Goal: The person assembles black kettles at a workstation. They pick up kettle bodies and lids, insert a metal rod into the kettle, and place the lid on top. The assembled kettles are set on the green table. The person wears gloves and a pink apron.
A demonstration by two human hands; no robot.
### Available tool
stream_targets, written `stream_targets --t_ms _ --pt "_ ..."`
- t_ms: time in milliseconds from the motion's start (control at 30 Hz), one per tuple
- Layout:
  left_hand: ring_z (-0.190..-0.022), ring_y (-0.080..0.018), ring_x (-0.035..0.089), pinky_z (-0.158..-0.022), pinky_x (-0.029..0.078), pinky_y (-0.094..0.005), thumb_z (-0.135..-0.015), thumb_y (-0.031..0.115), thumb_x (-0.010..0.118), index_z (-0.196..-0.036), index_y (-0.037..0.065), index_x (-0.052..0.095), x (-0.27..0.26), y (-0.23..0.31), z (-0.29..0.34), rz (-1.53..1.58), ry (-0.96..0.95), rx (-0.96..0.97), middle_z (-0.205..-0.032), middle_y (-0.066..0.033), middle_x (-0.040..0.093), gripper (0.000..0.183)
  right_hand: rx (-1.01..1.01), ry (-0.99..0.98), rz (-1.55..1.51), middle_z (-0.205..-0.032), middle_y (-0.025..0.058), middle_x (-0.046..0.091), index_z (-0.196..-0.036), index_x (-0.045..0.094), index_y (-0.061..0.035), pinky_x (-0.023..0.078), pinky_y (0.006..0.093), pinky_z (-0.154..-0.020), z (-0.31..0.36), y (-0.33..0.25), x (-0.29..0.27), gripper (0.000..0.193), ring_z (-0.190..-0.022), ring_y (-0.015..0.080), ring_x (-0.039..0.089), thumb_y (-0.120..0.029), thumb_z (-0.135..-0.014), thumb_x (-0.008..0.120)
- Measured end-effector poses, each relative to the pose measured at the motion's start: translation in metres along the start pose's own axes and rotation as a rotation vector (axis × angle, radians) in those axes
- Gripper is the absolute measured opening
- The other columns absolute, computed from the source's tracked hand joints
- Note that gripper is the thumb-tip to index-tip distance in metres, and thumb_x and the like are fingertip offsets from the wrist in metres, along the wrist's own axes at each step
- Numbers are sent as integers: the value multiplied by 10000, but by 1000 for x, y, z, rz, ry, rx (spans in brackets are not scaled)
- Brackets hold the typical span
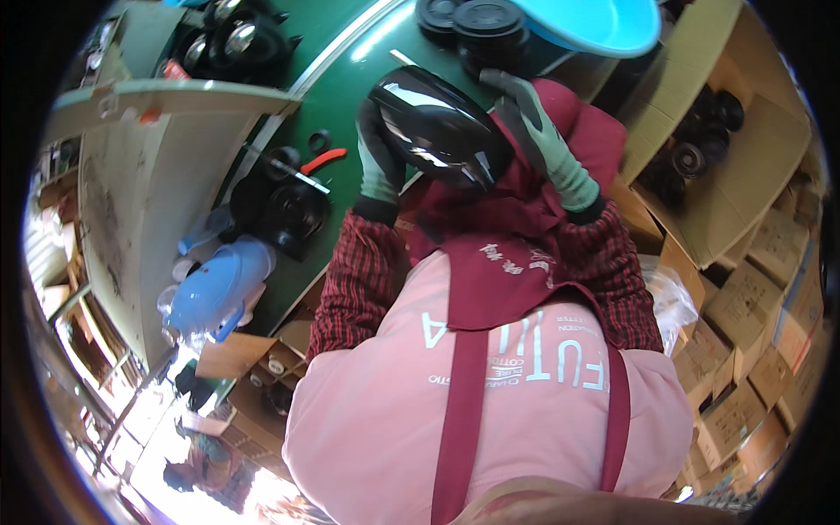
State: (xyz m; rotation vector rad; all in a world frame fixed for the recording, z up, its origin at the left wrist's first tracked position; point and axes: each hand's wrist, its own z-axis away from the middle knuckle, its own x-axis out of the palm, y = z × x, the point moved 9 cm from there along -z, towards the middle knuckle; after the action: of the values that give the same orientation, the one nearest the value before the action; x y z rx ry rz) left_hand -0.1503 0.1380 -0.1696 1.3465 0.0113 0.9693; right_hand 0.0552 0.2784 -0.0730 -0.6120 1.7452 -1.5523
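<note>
A glossy black rounded shell [442, 127], tapering like a kettle body, is tilted above the near edge of the green table. My left hand [378, 157], in a green and dark grey glove, grips its left side; the fingers are partly hidden behind it. Beside the shell's right end is my right hand [544, 144], gloved alike, its fingers stretched out and apart. Whether that hand touches the shell I cannot tell. Just beyond it, round black lids or bases [490, 31] stand in stacks.
On the green table [350, 105] to the left lie a red-handled tool [324, 160], a thin metal rod [297, 171], black round parts [293, 214] and a blue plastic container [223, 289]. A light blue basin [612, 26] stands far right, near an open carton [726, 192] holding black parts.
</note>
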Motion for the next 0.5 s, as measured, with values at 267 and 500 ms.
stream_targets --t_ms 267,500 --pt "-1402 -348 557 -1191 463 -550 -1052 685 352 -1552 107 519 -11 -30 22 550 -185 -337 -1539 -164 563 783 -17 -64 243 -1200 169 671 -1264 633 -43 548 449 -906 -1 -2 84 395 -1101 384 673 -281 -974 756" --pt "-1313 -344 605 -1156 479 -506 -1078 627 439 -1510 85 542 -74 -32 16 -173 72 -206 -1450 -162 611 701 -23 103 301 -1107 161 681 -1166 682 -79 546 467 -850 -10 15 92 339 -1020 381 684 -359 -983 737"
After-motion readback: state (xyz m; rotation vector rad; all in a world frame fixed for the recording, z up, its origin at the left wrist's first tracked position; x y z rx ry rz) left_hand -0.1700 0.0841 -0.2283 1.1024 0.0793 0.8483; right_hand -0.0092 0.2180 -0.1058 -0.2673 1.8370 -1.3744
